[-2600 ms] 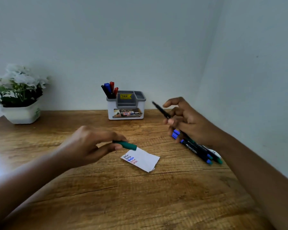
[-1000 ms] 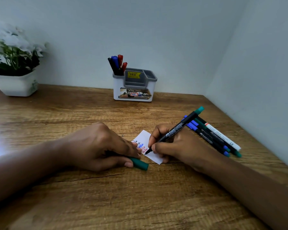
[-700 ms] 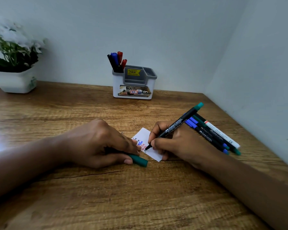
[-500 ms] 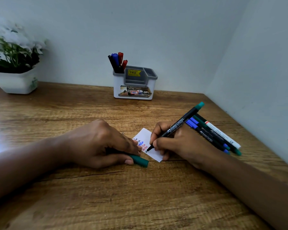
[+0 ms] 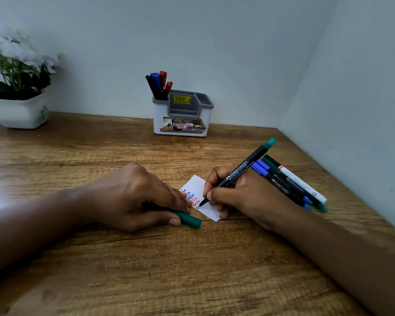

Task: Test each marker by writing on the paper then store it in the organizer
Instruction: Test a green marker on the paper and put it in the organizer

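A small white paper with black, blue and red writing lies on the wooden desk. My right hand grips a black green-ended marker, its tip touching the paper's lower left part. My left hand rests at the paper's left edge and holds the green cap. A white and grey organizer stands at the back wall with several markers in its left compartment.
Several loose markers lie in a bunch on the desk right of my right hand, near the right wall. A white pot with white flowers stands at the back left.
My hands came down from above the desk to the paper. The marker tip now writes a line of green lower on the paper. The view shifted slightly.
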`<state>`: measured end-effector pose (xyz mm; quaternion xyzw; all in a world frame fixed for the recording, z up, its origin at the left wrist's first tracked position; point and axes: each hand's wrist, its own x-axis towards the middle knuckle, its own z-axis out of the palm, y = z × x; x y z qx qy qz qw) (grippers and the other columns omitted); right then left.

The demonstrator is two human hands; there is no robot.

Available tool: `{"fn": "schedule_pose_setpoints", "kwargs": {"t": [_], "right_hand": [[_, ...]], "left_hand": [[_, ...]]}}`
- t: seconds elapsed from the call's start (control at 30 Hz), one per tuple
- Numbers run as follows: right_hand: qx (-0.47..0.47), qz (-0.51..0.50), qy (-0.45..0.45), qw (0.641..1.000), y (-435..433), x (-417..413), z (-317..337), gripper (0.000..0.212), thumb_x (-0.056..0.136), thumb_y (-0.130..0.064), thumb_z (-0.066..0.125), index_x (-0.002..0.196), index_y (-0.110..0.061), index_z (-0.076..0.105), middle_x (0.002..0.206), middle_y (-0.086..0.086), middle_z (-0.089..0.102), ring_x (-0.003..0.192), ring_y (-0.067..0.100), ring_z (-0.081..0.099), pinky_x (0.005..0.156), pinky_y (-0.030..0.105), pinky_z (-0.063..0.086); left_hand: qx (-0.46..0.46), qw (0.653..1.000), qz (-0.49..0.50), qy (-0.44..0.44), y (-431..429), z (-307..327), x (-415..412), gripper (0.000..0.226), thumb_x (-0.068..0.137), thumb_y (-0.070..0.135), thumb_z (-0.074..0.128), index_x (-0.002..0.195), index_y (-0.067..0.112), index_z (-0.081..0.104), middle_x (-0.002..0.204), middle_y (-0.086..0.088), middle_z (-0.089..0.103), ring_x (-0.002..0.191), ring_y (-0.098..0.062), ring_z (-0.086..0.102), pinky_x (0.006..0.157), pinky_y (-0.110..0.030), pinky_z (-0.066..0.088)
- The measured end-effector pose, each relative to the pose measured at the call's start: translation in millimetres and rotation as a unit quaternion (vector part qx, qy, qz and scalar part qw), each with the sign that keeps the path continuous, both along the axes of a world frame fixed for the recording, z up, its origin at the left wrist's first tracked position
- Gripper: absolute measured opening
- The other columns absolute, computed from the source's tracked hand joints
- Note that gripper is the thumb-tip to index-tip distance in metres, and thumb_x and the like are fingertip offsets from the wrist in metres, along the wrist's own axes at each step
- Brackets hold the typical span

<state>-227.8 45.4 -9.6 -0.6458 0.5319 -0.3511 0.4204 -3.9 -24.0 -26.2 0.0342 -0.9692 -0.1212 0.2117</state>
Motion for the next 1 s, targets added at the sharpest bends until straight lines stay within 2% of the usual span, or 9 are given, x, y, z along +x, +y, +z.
{"fn": "schedule_pose_setpoints", "kwargs": {"t": [0.63, 0.8, 1.0], "right_hand": [[0.007, -0.019, -0.002, 1.000, -1.6, 0.7, -0.7, 0.009, 0.080, 0.000, 0.058, 0.073, -0.005, 0.062, 0.066, 0.012, 0.059, 0.055, 0.015, 0.055, 0.048, 0.023, 0.051], [0.006, -0.033, -0.010, 0.999, -1.9, 1.8, -2.8, 0.008, 0.080, 0.000, 0.058, 0.074, -0.005, 0.062, 0.059, 0.005, 0.057, 0.051, 0.012, 0.053, 0.048, 0.022, 0.050], [0.002, -0.029, -0.004, 1.000, -0.8, 1.3, -1.0, 0.010, 0.080, -0.001, 0.058, 0.072, -0.006, 0.062, 0.061, 0.008, 0.058, 0.051, 0.011, 0.055, 0.047, 0.022, 0.050]], "left_hand": [[-0.008, 1.000, 0.002, 0.001, -0.1, 1.0, 0.3, 0.026, 0.092, 0.026, 0.066, 0.113, 0.012, 0.072, 0.115, 0.003, 0.072, 0.111, -0.003, 0.065, 0.085, -0.030, 0.059], [0.000, 1.000, -0.002, 0.002, -0.3, 0.2, 0.5, 0.025, 0.093, 0.026, 0.066, 0.113, 0.012, 0.072, 0.115, 0.004, 0.072, 0.112, -0.002, 0.065, 0.087, -0.032, 0.058], [-0.004, 1.000, 0.002, 0.001, 0.4, 1.2, 0.0, 0.027, 0.093, 0.027, 0.065, 0.113, 0.012, 0.072, 0.116, 0.003, 0.072, 0.111, -0.002, 0.065, 0.086, -0.030, 0.059]]}}
